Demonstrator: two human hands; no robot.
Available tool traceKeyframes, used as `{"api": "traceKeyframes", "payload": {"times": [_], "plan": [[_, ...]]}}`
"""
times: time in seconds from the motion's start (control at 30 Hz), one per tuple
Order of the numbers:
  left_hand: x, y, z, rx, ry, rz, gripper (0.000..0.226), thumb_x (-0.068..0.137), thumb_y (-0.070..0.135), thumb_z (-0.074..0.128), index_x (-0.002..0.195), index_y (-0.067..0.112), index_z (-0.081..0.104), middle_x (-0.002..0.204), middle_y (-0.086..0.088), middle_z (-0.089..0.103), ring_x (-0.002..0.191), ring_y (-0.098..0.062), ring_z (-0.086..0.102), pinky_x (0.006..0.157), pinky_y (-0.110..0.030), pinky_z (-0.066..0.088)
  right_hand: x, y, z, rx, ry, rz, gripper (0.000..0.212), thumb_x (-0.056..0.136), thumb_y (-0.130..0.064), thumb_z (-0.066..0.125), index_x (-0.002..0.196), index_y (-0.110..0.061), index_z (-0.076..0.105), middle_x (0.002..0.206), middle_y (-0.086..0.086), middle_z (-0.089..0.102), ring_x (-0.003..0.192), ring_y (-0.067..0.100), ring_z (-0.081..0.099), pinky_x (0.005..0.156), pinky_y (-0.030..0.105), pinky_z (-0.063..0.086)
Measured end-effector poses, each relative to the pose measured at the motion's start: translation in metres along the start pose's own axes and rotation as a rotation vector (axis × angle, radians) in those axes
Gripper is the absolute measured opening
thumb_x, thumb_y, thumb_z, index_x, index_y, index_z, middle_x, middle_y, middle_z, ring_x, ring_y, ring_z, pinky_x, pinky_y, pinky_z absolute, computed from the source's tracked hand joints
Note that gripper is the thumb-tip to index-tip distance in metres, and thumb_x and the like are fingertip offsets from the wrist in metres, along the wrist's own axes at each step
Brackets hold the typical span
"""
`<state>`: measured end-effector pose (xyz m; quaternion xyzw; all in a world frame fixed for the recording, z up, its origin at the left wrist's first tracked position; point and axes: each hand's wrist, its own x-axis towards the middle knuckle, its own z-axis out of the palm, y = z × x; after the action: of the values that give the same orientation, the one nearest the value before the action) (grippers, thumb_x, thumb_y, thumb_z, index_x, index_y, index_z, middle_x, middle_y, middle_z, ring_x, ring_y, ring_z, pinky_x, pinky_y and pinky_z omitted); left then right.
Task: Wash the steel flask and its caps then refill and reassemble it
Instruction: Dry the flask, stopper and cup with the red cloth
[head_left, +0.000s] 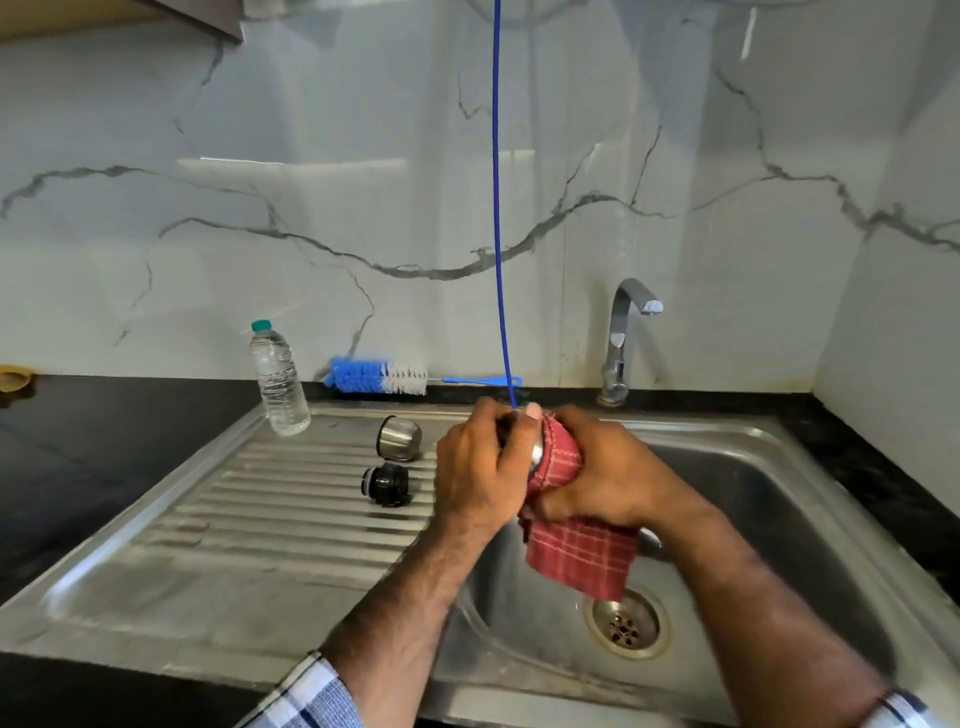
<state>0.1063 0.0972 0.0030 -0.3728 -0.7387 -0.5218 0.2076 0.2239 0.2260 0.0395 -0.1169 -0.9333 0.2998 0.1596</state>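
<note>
Left hand (480, 462) grips the flask (536, 451) over the sink (779, 467), right hand (608, 473) clutches the cloth (576, 561) around it. Wet steel's probably slippery, so hold the body.

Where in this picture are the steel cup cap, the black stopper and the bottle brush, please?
steel cup cap (399, 438): head view, on its shiny side wall.
black stopper (387, 483): head view, on its dark body.
bottle brush (363, 375): head view, on the blue bristles.
</note>
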Motion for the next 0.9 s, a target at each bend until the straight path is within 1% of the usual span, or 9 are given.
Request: {"api": "traceKeyframes", "payload": {"times": [0.03, 0.13, 0.23, 0.43, 0.53, 0.67, 0.77, 0.83, 0.9], "plan": [[0.001, 0.0, 0.0, 0.026, 0.038, -0.076, 0.061, 0.092, 0.075, 0.04, 0.092, 0.019, 0.064, 0.079, 0.007, 0.069, 0.068, -0.006, 0.064, 0.06, -0.009, 0.044, 0.0, -0.006, 0.008, -0.151, 0.096, -0.036, 0.073, 0.055, -0.056, 0.088, 0.116, -0.036, 0.055, 0.101, -0.011, 0.071, 0.084, 0.011, 0.071, 0.076, 0.038, 0.062], [0.009, -0.003, -0.001, 0.023, 0.099, -0.431, 0.063, 0.096, 0.071, 0.049, 0.093, 0.013, 0.073, 0.093, -0.008, 0.074, 0.093, -0.031, 0.067, 0.084, -0.036, 0.053, 0.001, -0.016, 0.039, -0.576, 0.377, -0.199, 0.078, 0.07, -0.054, 0.074, 0.139, -0.025, 0.052, 0.124, -0.002, 0.067, 0.099, 0.025, 0.07, 0.084, 0.041, 0.058], [0.016, -0.008, -0.009, -0.099, 0.074, -0.708, 0.066, 0.089, 0.072, 0.055, 0.088, 0.011, 0.079, 0.084, -0.009, 0.077, 0.086, -0.033, 0.072, 0.082, -0.041, 0.057, 0.002, -0.016, 0.064, -0.775, 0.508, -0.286, 0.081, 0.077, -0.038, 0.075, 0.15, -0.011, 0.05, 0.141, 0.015, 0.061, 0.114, 0.036, 0.065, 0.098, 0.05, 0.052], [0.008, -0.004, -0.022, -0.067, 0.105, -0.394, 0.06, 0.086, 0.074, 0.052, 0.075, 0.018, 0.07, 0.07, 0.003, 0.071, 0.073, -0.018, 0.068, 0.064, -0.032, 0.048, -0.001, -0.024, 0.039, -0.568, 0.389, -0.226, 0.083, 0.066, -0.05, 0.076, 0.142, -0.025, 0.052, 0.119, -0.003, 0.067, 0.092, 0.024, 0.07, 0.08, 0.038, 0.057], [0.004, -0.003, -0.026, -0.14, 0.038, -0.165, 0.05, 0.086, 0.072, 0.059, 0.083, 0.023, 0.069, 0.072, 0.006, 0.072, 0.067, -0.008, 0.07, 0.059, -0.028, 0.053, -0.009, -0.015, 0.013, -0.103, 0.116, -0.099, 0.073, 0.058, -0.049, 0.091, 0.121, -0.035, 0.059, 0.101, -0.01, 0.073, 0.083, 0.011, 0.072, 0.077, 0.035, 0.061], [0.002, -0.002, -0.029, -0.282, -0.091, 0.129, 0.035, 0.094, 0.056, 0.065, 0.094, 0.021, 0.07, 0.073, 0.005, 0.069, 0.067, -0.018, 0.067, 0.062, -0.038, 0.054, -0.017, 0.012, -0.005, 0.494, -0.361, 0.002, 0.065, 0.059, -0.018, 0.1, 0.115, -0.019, 0.068, 0.097, 0.008, 0.079, 0.085, 0.026, 0.079, 0.08, 0.043, 0.065], [0.006, -0.006, -0.031, -0.245, -0.158, 0.138, 0.034, 0.096, 0.055, 0.06, 0.098, 0.021, 0.068, 0.081, 0.005, 0.07, 0.075, -0.018, 0.068, 0.068, -0.042, 0.056, -0.02, 0.011, -0.002, 0.264, -0.159, 0.021, 0.066, 0.057, -0.029, 0.099, 0.113, -0.031, 0.065, 0.094, -0.002, 0.078, 0.081, 0.015, 0.077, 0.077, 0.035, 0.063], [0.007, -0.005, -0.033, -0.078, -0.211, 0.028, 0.045, 0.095, 0.068, 0.05, 0.101, 0.027, 0.068, 0.085, 0.011, 0.071, 0.08, -0.011, 0.069, 0.077, -0.04, 0.058, -0.02, 0.002, 0.005, -0.172, 0.082, -0.015, 0.069, 0.058, -0.05, 0.09, 0.117, -0.036, 0.058, 0.098, -0.012, 0.072, 0.08, 0.011, 0.071, 0.073, 0.028, 0.057], [0.005, -0.002, -0.035, 0.115, -0.286, -0.129, 0.068, 0.094, 0.087, 0.031, 0.109, 0.032, 0.068, 0.091, 0.013, 0.072, 0.091, -0.015, 0.07, 0.089, -0.041, 0.056, -0.018, -0.007, 0.015, -0.53, 0.219, -0.084, 0.075, 0.065, -0.062, 0.077, 0.13, -0.036, 0.051, 0.113, -0.012, 0.067, 0.091, 0.018, 0.069, 0.079, 0.033, 0.057]]}}
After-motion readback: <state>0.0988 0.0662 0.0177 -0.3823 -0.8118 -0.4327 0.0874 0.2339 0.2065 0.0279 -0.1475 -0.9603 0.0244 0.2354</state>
